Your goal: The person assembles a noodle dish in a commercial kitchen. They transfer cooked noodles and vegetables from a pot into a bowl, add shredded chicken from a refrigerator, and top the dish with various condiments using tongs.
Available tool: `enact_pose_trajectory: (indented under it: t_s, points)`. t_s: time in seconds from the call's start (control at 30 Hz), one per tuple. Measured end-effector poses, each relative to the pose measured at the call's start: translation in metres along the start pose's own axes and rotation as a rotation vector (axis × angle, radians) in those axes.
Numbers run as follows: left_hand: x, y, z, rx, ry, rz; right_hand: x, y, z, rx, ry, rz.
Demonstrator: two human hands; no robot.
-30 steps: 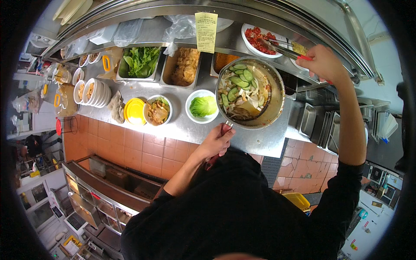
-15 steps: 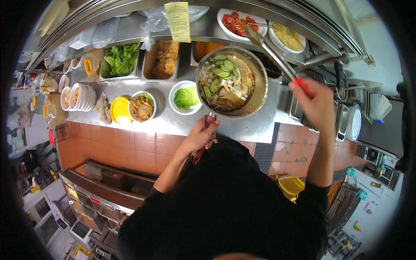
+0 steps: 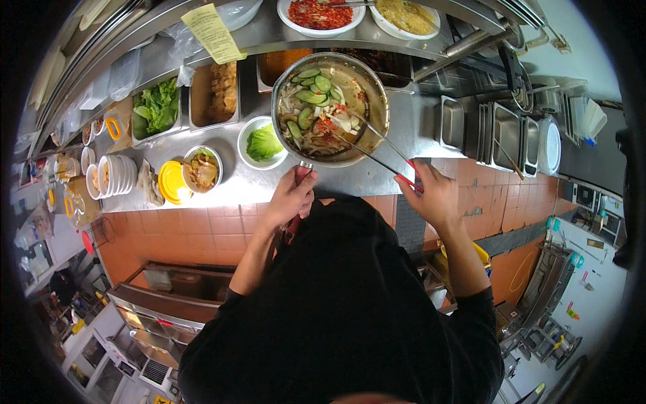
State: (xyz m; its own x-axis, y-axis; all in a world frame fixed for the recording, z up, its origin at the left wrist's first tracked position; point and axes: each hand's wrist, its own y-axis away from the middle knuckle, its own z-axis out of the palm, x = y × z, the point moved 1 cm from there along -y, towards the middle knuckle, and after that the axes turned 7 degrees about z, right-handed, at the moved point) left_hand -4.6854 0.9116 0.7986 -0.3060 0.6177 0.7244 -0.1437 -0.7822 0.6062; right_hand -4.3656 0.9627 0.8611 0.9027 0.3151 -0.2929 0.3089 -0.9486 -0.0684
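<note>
My left hand [image 3: 294, 194] is closed round the red handle of a metal pan [image 3: 378, 124] above the counter. Sliced cucumber [image 3: 312, 96], pale onion-like strips and browned pieces lie in it, with chopped red chili [image 3: 326, 127] on top. My right hand [image 3: 431, 195] grips red-handled metal tongs [image 3: 378, 137], their two arms spread and the tips down in the food. Just left of the pan stands a white bowl [image 3: 245, 128] with green lettuce [image 3: 265, 143]. Behind it, on the shelf, sits a white bowl of chopped red chili [image 3: 320, 16].
Steel trays hold leafy greens [image 3: 156, 108] and browned pieces [image 3: 217, 92]. A bowl of minced yellowish food [image 3: 405, 16] sits on the shelf, where a yellow slip [image 3: 213, 36] hangs. Stacked white bowls [image 3: 121, 176] and a yellow lid [image 3: 173, 183] stand left; metal pans [image 3: 506, 131] stand right.
My right hand has brought the tongs down from beside the shelf bowls into the pan. Red chili now lies on the food there. My left hand still holds the handle; the view has shifted.
</note>
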Motion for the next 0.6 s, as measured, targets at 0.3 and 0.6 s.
enact_pose_trajectory:
  t_s: [0.3,0.6]
  points:
    - [-0.005,-0.007,0.005,-0.026,-0.037,0.013,0.012,0.001,-0.012,-0.064,0.010,0.019]
    - [-0.001,-0.008,0.015,-0.049,-0.040,0.004,0.016,-0.063,-0.080,0.074,-0.228,0.324]
